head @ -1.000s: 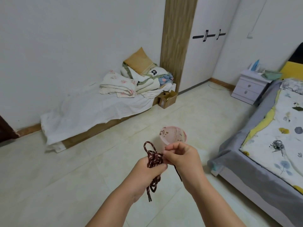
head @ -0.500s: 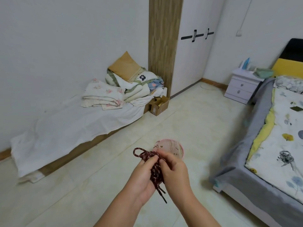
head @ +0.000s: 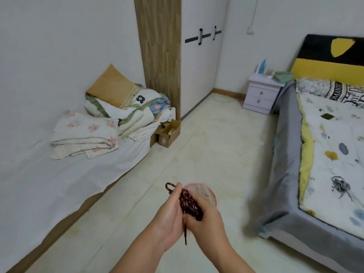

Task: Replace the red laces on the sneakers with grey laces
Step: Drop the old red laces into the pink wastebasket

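A bundle of dark red laces [head: 189,202] with white flecks sits between both my hands at the lower middle of the view. My left hand [head: 171,215] holds the bundle from the left, a loop of lace sticking out above its fingers. My right hand [head: 206,220] grips the bundle from the right, and one lace end hangs down between my wrists. Just behind my hands stands a small pink bin [head: 204,193] on the floor. No sneakers or grey laces are in view.
A low platform [head: 65,182] under a white sheet runs along the left wall, with folded bedding [head: 110,123] piled on it and a cardboard box [head: 169,133] at its end. A bed [head: 323,160] fills the right side, a nightstand [head: 262,95] beyond it. Tiled floor [head: 212,146] lies between.
The view has swung right, showing more of the bed. My hands have closed together around the red laces, gathering them into a tighter bundle lower in the view.
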Motion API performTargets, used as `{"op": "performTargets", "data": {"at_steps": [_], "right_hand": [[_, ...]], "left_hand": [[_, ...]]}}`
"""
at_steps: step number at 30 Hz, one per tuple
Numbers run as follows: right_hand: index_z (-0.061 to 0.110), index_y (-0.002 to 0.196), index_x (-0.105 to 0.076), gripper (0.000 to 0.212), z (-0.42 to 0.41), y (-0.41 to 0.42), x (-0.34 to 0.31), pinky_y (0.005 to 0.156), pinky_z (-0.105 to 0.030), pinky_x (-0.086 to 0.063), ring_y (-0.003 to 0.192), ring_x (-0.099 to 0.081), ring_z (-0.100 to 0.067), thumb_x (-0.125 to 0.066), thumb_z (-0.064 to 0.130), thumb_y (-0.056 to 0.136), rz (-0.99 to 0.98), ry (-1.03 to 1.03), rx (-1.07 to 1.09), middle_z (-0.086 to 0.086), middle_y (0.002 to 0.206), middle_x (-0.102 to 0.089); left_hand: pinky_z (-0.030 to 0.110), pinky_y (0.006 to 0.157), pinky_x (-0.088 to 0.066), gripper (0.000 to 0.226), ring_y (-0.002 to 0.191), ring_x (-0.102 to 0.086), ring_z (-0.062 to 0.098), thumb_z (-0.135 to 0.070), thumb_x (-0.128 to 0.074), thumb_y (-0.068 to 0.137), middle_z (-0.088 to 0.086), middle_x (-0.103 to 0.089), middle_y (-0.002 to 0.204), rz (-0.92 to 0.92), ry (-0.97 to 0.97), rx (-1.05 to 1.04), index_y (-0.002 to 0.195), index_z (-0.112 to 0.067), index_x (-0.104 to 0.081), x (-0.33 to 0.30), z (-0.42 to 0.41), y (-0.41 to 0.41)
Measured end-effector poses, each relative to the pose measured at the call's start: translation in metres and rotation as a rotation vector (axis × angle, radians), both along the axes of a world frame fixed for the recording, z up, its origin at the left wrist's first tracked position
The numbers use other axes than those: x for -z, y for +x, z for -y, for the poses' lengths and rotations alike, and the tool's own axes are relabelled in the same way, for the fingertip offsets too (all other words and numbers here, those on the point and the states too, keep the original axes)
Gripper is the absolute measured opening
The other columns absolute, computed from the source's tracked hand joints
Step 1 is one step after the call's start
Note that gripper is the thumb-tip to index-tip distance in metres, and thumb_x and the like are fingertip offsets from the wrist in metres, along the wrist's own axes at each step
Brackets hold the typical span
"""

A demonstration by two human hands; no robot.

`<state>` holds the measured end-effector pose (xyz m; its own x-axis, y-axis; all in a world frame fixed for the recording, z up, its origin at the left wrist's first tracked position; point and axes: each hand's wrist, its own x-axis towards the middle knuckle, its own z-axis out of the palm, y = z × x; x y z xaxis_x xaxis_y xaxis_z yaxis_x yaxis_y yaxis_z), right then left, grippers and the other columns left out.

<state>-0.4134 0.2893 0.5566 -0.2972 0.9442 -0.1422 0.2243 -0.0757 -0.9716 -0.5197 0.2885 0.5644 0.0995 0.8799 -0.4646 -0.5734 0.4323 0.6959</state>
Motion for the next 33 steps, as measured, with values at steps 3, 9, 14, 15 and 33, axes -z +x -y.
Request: {"op": "performTargets", "data": {"at_steps": [3,9,14,15,33], "right_hand": [[0.03,0.113,-0.061,0.053,-0.036,-0.031,0.004,0.066,0.0,-0.042,0.083,-0.06,0.016,-0.055,-0.009,0.078,-0.043,-0.05,0.135,0.025,0.085,-0.069],[0.027,0.096,-0.067,0.05,-0.103,-0.051,0.026,0.053,-0.014,-0.047,0.058,-0.062,0.001,-0.049,-0.015,0.076,-0.078,-0.176,0.363,0.018,0.074,-0.07],[0.011,0.104,-0.066,0.039,-0.166,-0.031,0.071,0.05,-0.026,-0.047,0.056,-0.056,-0.018,-0.05,-0.013,0.079,-0.08,-0.349,0.57,-0.007,0.079,-0.066],[0.009,0.105,-0.065,0.039,-0.18,-0.027,0.083,0.049,-0.027,-0.048,0.053,-0.055,-0.019,-0.049,-0.014,0.079,-0.075,-0.39,0.592,-0.008,0.077,-0.065],[-0.007,0.124,-0.051,0.035,-0.329,-0.015,0.275,0.064,-0.024,-0.04,0.089,-0.05,-0.026,-0.047,0.0,0.09,0.219,-0.941,0.384,-0.012,0.098,-0.054]], "left_hand": [[0.02,0.067,-0.055,0.051,0.093,-0.068,0.008,-0.057,-0.031,0.083,-0.003,-0.073,0.097,-0.003,-0.028,0.122,0.08,-0.033,-0.076,0.005,-0.044,-0.026],[0.031,0.084,-0.045,0.056,0.103,-0.062,0.02,-0.057,-0.033,0.082,0.007,-0.069,0.108,-0.085,-0.077,0.287,0.1,-0.02,-0.071,0.023,-0.119,-0.048],[0.04,0.094,-0.041,0.027,0.098,-0.058,0.022,-0.031,-0.043,0.095,0.01,-0.063,0.107,-0.395,-0.183,0.213,0.102,-0.011,-0.06,0.064,-0.175,-0.064],[0.038,0.09,-0.043,0.024,0.093,-0.06,0.022,-0.025,-0.044,0.095,0.009,-0.065,0.101,-0.453,-0.194,0.212,0.104,-0.009,-0.06,0.073,-0.186,-0.069],[0.026,0.061,-0.037,0.016,0.066,-0.055,0.022,-0.004,-0.048,0.091,0.01,-0.062,0.076,-0.768,-0.481,0.14,0.082,-0.006,-0.06,0.185,-0.314,-0.119]]}}
